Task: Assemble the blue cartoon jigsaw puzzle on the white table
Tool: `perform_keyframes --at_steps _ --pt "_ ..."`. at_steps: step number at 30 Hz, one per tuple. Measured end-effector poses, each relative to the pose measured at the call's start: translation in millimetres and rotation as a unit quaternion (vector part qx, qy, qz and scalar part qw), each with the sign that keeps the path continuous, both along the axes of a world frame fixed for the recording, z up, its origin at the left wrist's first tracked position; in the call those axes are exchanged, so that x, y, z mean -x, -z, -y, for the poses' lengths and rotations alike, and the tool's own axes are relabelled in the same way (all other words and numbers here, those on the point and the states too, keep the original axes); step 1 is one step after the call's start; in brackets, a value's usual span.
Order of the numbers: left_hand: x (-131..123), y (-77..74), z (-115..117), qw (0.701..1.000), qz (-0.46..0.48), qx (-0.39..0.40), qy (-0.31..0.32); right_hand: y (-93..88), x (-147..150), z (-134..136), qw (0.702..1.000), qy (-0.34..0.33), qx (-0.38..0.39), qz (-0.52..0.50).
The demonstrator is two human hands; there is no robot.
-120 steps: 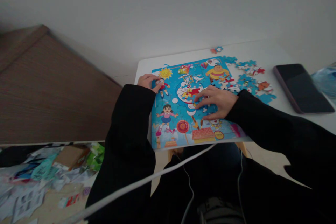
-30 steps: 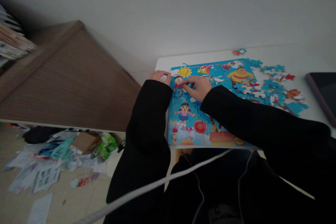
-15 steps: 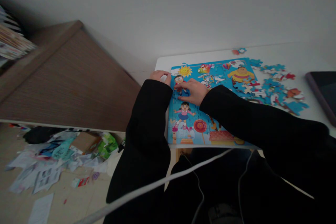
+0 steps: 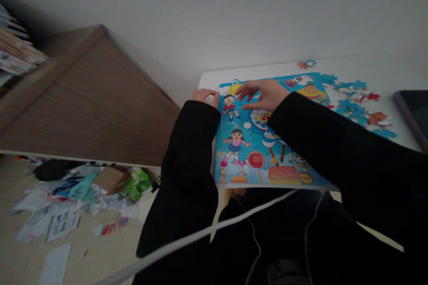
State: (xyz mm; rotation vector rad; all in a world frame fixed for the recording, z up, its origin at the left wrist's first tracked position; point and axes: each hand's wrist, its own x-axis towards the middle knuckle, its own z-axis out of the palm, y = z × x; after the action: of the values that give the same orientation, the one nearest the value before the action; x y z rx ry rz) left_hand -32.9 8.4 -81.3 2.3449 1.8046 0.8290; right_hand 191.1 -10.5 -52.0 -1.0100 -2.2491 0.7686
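Note:
A colourful cartoon jigsaw puzzle (image 4: 244, 151) lies on a white table (image 4: 384, 75), mostly assembled. My left hand (image 4: 204, 96) rests with curled fingers on the puzzle's upper left edge and the table. My right hand (image 4: 264, 93) hovers over the puzzle's top left part, fingers spread and bent, thumb below them, with nothing visible between them. Loose puzzle pieces (image 4: 357, 102) lie scattered to the right of the puzzle, and two more pieces (image 4: 306, 64) sit near the table's far edge.
A dark phone (image 4: 414, 113) lies at the table's right edge. A brown wooden surface (image 4: 87, 102) stands to the left. Papers, a cardboard box (image 4: 107, 180) and green packaging litter the floor at lower left. A white cable (image 4: 200, 236) crosses my lap.
My right hand has lifted off the boy figure and moved up towards the puzzle's top edge, its fingers spreading. My left hand has stayed at the puzzle's left edge.

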Motion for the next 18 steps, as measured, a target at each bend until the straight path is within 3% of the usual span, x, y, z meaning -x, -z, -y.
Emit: perform_keyframes --at_steps 3,7,10,14,18 --pt "-0.4 0.4 -1.1 1.0 -0.009 0.002 -0.007 -3.9 -18.0 -11.6 0.998 -0.027 0.026 0.043" --pt "0.2 -1.5 -0.2 1.0 -0.014 0.012 0.01 10.5 -18.2 -19.8 0.99 -0.05 0.007 0.129" --pt "-0.2 -4.2 2.0 1.0 -0.007 0.021 0.011 15.9 -11.5 -16.9 0.985 -0.015 -0.04 0.169" --pt "-3.4 -6.8 5.4 1.0 0.006 0.028 0.001 9.4 -3.6 -4.7 0.973 0.057 -0.054 0.216" --pt "-6.1 -7.2 7.5 1.0 0.024 0.017 0.003 8.3 1.7 0.3 0.965 0.035 -0.063 0.253"
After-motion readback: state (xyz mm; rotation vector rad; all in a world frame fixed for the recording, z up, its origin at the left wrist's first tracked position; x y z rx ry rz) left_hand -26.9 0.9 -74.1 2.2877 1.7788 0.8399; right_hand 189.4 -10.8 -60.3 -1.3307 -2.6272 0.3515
